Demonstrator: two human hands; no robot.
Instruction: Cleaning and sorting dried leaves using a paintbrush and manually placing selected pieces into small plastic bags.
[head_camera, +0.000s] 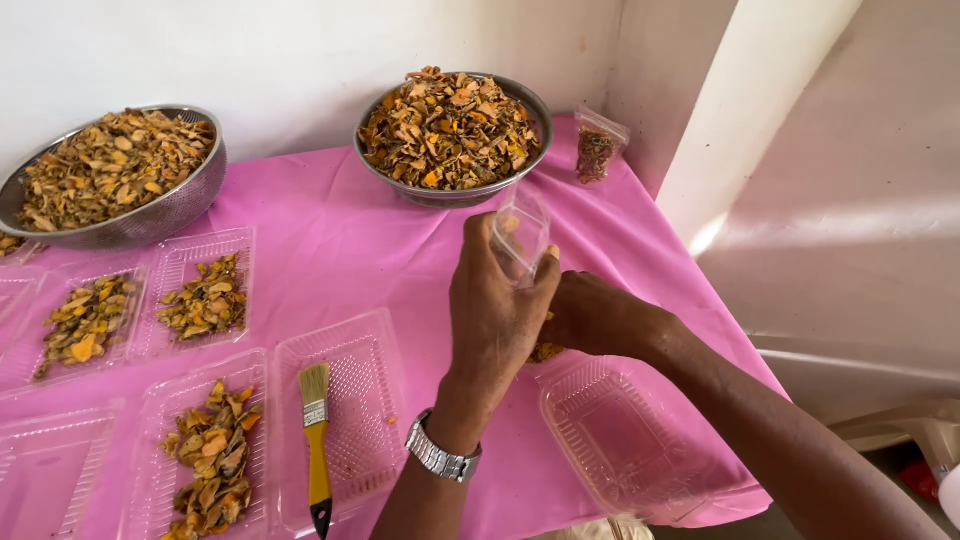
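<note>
Left hand (495, 300): fingers closed on a small clear plastic bag (522, 232), held upright above the desk (350, 240), just before a steel bowl (453, 135) of dried yellow-orange pieces. Right hand (590, 315): behind the left, grip cannot be told. Empty clear tray (625, 440) below the hands. Yellow-handled brush (317, 440) in another tray.

Looks like a small home food-packing corner: a worktop (330, 240) under pink cloth pushed against a plain white wall (300, 60), two steel bowls (190, 200) heaped with dried yellow-orange slices beyond the hand (495, 300), and clear plastic trays (205, 295), some filled, laid in rows beside it.
</note>
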